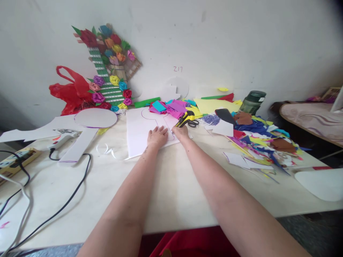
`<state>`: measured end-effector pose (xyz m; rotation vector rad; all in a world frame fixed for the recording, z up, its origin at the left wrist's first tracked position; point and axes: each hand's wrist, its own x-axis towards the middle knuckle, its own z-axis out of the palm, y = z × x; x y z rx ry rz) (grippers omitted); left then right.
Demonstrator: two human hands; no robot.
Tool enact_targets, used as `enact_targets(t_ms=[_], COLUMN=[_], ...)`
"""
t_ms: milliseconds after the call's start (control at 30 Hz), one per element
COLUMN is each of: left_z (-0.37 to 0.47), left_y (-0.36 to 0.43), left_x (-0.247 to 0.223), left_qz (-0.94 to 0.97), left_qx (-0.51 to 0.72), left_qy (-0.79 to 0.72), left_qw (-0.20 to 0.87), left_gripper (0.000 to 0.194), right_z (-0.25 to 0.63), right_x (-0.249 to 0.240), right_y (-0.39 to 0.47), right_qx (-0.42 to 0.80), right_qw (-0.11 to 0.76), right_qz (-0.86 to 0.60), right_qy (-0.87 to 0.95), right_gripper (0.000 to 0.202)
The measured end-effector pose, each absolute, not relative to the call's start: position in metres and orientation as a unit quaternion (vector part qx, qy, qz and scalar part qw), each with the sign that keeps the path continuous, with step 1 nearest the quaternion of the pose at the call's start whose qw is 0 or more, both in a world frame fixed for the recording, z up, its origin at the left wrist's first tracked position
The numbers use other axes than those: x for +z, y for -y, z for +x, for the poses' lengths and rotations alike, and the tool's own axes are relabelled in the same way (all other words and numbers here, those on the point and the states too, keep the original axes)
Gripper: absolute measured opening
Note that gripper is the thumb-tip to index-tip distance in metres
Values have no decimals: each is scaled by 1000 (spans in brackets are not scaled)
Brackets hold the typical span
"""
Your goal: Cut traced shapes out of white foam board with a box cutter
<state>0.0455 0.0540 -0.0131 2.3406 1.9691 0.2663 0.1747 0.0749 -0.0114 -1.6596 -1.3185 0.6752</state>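
A white sheet of foam board or card (135, 132) lies on the table with a rounded outline drawn on it in purple. My left hand (158, 137) rests flat on this sheet, its fingers spread, beside the drawn line. Gripped in my right hand (180, 132) is a yellow and black utility knife (187, 117), angled down at the sheet's right part near the outline. The blade tip is too small to make out. Just beyond lie pink and purple paper pieces (177, 107) and a blue piece (159, 106). Black-handled scissors (193, 123) sit right of the knife.
Cut white shapes (95, 117), a glue gun (63, 138), a power strip (20, 160) and loose cables are at the left. Paper flowers on a green-striped frame (112, 92) lean against the wall. Paper scraps (257, 139), a phone (225, 116) and a dark bottle (253, 102) stand right.
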Motion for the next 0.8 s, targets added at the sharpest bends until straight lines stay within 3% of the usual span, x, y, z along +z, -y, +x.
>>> enact_targets(t_ms=[800], left_z=[45], left_y=[-56], left_x=[-15], left_qz=[761], left_qx=[88], left_qy=[-642], left_qw=[30], left_gripper=[46], right_z=[175], right_x=[-13], right_y=[-74], right_qx=[277], right_qw=[450], right_qz=[-665], right_qy=[528], right_gripper=[14])
